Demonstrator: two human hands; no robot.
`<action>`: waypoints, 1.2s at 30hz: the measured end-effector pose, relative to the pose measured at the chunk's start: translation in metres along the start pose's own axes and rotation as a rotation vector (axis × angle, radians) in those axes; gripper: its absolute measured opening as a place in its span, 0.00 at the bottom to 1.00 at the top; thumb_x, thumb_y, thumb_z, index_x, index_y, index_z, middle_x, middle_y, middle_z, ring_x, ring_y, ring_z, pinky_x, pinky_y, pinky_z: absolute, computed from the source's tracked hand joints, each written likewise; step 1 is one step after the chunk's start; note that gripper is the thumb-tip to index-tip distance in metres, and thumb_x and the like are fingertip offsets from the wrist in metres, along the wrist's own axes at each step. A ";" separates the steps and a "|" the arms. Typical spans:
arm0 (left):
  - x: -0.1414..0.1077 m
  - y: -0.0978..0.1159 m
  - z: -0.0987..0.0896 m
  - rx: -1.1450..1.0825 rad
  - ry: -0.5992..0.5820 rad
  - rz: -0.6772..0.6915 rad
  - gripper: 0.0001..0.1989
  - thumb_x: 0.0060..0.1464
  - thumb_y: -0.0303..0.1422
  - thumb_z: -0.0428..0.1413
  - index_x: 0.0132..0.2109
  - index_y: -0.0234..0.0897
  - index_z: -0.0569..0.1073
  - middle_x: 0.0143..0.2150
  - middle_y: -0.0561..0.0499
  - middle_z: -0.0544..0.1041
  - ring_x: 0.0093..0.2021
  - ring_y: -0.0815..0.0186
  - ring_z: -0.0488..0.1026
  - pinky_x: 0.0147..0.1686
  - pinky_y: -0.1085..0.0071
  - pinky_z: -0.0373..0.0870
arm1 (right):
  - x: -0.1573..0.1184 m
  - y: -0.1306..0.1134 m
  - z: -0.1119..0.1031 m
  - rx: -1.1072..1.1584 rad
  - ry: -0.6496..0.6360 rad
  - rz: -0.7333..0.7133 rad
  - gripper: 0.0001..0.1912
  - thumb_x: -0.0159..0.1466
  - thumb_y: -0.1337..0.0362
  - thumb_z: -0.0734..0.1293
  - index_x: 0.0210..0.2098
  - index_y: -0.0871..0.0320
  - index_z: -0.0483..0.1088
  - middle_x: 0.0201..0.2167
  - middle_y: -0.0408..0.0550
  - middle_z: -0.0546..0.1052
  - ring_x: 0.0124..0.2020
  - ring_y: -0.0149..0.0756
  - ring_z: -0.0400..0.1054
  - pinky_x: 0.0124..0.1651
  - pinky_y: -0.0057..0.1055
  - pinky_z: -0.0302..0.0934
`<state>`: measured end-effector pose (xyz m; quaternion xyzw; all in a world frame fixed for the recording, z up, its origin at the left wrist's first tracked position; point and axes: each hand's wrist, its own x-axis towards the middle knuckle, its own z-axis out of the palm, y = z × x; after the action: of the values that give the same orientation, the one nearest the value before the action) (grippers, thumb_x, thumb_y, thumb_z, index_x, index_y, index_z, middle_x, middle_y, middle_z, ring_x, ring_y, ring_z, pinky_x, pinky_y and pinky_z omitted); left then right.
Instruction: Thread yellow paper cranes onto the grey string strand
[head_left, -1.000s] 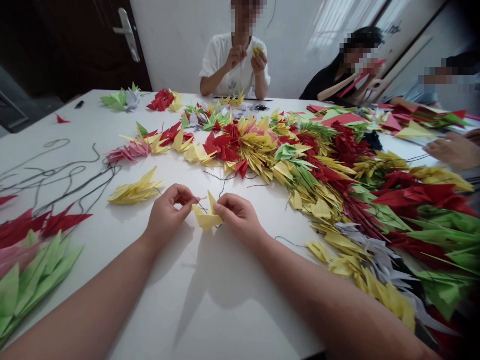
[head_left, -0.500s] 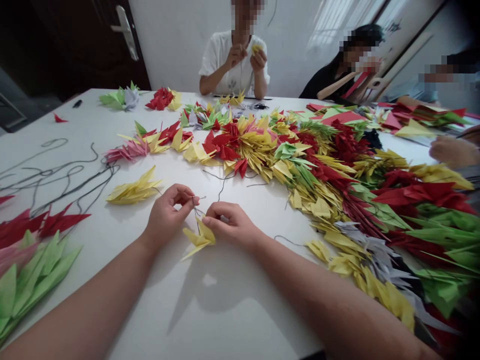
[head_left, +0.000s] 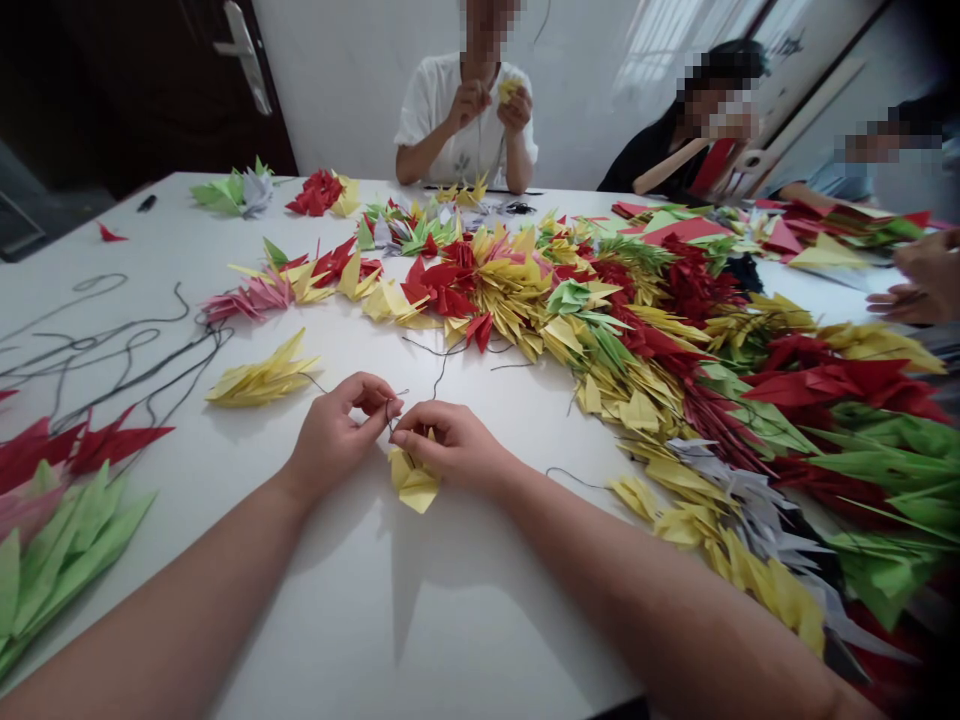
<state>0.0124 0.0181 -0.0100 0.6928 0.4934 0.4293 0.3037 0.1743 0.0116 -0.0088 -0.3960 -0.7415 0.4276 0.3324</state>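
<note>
My left hand [head_left: 337, 428] is closed in a pinch on a thin black string [head_left: 389, 416], just above the white table. Close beside it, my right hand [head_left: 461, 447] pinches the same string lower down with thumb and forefinger. A folded yellow paper crane [head_left: 415, 484] hangs under the right fingers, partly hidden by them. Whether those fingers also touch its paper I cannot tell. Left of my hands lies a bundle of yellow paper cranes [head_left: 262, 372], with a short string end pointing toward my left hand.
A long heap of strung yellow, red and green paper cranes [head_left: 637, 410] curves across the table [head_left: 330, 610]. Loose black strings [head_left: 135, 345] lie at left, near green cranes [head_left: 75, 560]. Across the table a person in white [head_left: 465, 120] holds a yellow piece; other people sit at right.
The yellow crane has turned and swung slightly right, closer under my right hand. My right fingertips have moved left along the string, nearer my left hand. The view has shifted slightly.
</note>
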 end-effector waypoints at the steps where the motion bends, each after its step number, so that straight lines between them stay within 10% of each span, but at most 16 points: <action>1: 0.000 0.000 0.000 0.011 -0.005 0.004 0.11 0.47 0.39 0.56 0.32 0.36 0.67 0.26 0.53 0.72 0.28 0.69 0.70 0.24 0.78 0.63 | 0.000 0.000 0.000 -0.012 0.001 -0.013 0.09 0.57 0.61 0.62 0.26 0.60 0.68 0.22 0.41 0.67 0.23 0.24 0.57 0.27 0.22 0.52; 36: 0.000 -0.003 -0.003 -0.146 -0.361 -0.065 0.15 0.52 0.44 0.51 0.39 0.36 0.67 0.33 0.51 0.73 0.34 0.68 0.69 0.32 0.74 0.67 | -0.001 -0.002 -0.003 0.490 0.100 0.093 0.12 0.56 0.57 0.64 0.26 0.61 0.64 0.21 0.40 0.65 0.23 0.23 0.57 0.26 0.21 0.52</action>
<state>0.0087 0.0190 -0.0117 0.7185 0.4205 0.3226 0.4505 0.1764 0.0114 -0.0063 -0.3580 -0.5793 0.5892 0.4348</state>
